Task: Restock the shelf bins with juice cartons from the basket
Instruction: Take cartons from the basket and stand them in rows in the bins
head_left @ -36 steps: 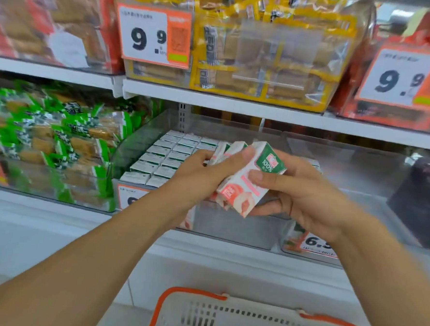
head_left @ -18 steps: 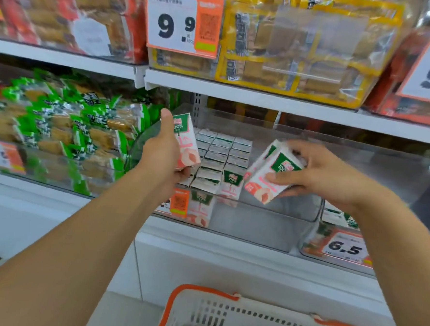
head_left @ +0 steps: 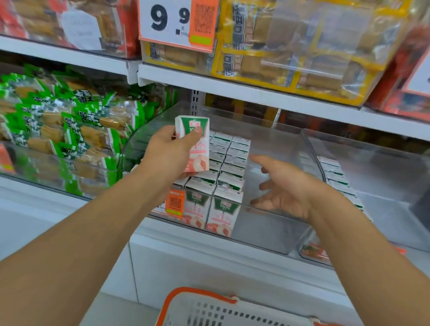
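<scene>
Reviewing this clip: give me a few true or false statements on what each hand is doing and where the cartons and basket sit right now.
1. The left hand grips a juice carton upright above the clear bin. True.
2. The right hand holds a carton. False: it is open and holds nothing.
3. The bin is full across its width. False: cartons fill its left part, the right part is bare.
4. The basket sits below the shelf, at the frame's bottom. True.

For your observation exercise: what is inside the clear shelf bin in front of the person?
The clear bin holds rows of juice cartons on its left side; its right side is bare. The left hand, gripping one carton, covers some rows.
</scene>
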